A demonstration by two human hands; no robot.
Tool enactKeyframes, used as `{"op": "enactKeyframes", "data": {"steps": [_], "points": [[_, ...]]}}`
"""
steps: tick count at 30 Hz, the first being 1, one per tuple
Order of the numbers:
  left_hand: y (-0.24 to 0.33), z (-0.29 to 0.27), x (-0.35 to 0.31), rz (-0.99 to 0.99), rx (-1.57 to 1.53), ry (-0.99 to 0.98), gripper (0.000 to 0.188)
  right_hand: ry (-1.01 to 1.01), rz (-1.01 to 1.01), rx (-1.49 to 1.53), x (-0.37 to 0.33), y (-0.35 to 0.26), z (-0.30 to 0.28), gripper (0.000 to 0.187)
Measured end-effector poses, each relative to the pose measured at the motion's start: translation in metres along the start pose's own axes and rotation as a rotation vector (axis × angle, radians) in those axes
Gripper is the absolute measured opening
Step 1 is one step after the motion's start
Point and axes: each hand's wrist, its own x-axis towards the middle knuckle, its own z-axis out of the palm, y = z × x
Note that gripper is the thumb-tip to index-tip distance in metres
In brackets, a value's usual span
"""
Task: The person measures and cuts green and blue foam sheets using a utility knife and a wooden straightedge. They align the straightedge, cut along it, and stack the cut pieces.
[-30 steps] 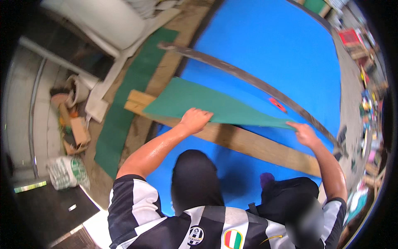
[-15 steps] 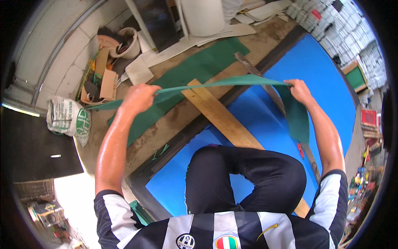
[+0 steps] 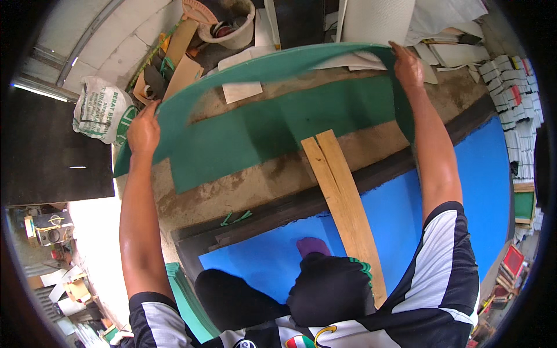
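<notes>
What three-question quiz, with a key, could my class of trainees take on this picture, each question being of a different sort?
1. How many hands hold up the thin flexible green sheet?
2. True or false: the long tan wooden board lies across part of the bright blue flat panel.
3. Which of these appears closest to the person's left hand?
A) a round white bucket
B) a white plastic sack with green print
C) a thick white roll

Key:
1. Two: the left hand and the right hand.
2. True.
3. B.
</notes>
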Motion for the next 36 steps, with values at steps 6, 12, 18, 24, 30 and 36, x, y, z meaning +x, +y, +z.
{"op": "enactKeyframes", "data": {"steps": [6, 12, 18, 24, 30, 36], "points": [[-0.037, 0.083, -0.057, 0.068, 0.034, 0.118, 0.063, 0.126, -0.404, -0.085, -0.031, 0.018, 0.074, 0.049], [-0.053, 0.205, -0.167, 0.042, 0.25, -0.182, 0.062, -0.233, -0.266, -0.138, -0.147, -0.017, 0.16, 0.047], [-0.003, 0.26, -0.204, -0.218, 0.26, -0.551, 0.056, -0.6, -0.179, -0.261, -0.226, -0.002, 0.182, 0.051], [-0.003, 0.267, -0.222, -0.374, 0.225, -0.709, 0.069, -0.578, -0.199, -0.355, -0.224, -0.026, 0.183, 0.056], [-0.008, 0.273, -0.219, -0.313, 0.17, -0.604, 0.078, -0.482, -0.096, -0.337, -0.224, -0.01, 0.183, 0.056], [-0.012, 0.296, -0.221, -0.257, 0.096, -0.575, 0.076, -0.584, 0.077, -0.358, -0.212, -0.018, 0.172, 0.057]]}}
